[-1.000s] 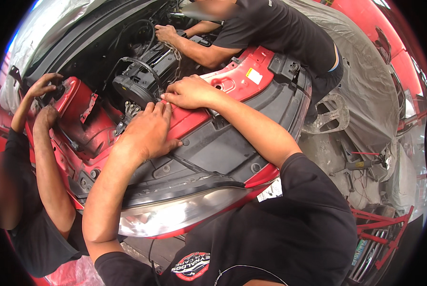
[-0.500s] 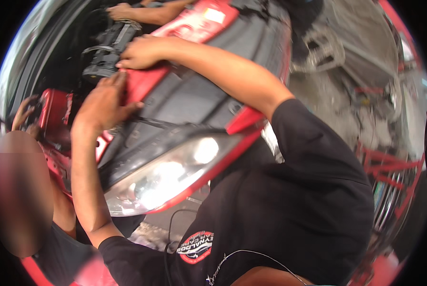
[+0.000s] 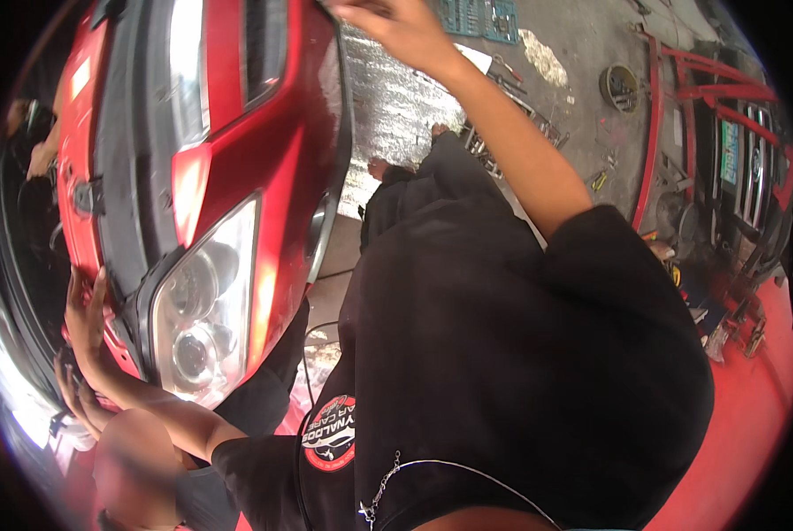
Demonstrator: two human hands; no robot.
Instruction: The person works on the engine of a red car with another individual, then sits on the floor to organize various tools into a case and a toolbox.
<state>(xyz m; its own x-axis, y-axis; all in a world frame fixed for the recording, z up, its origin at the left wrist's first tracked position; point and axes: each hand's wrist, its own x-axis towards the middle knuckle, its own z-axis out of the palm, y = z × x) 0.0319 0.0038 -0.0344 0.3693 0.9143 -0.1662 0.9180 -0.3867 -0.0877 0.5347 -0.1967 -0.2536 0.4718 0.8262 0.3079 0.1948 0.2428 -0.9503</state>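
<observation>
A red car front fills the left side, with its bumper cover point(image 3: 299, 115), a clear headlight point(image 3: 203, 305) and a black plastic panel point(image 3: 135, 133) behind them. My left hand point(image 3: 87, 310) rests on the red crossmember point(image 3: 76, 168) just behind the headlight, fingers stretched out and apart. Over by the bumper cover's far outer edge is my right hand point(image 3: 396, 26), partly cut off by the top of the picture. Its visible fingers reach out toward that edge; whether they touch it I cannot tell. I see nothing held in either hand.
At lower left a co-worker point(image 3: 140, 469) crouches beside the headlight, a hand point(image 3: 73, 398) near mine. Another person's forearm point(image 3: 47, 150) shows behind the crossmember. On the floor are a silver sheet point(image 3: 396, 97), a teal tool case point(image 3: 480, 19) and a bucket point(image 3: 620, 88). A red metal frame point(image 3: 651, 133) stands right.
My view has swung toward the bumper's outer side. My right hand has left the red crossmember for the bumper's far edge. My left hand now lies behind the headlight.
</observation>
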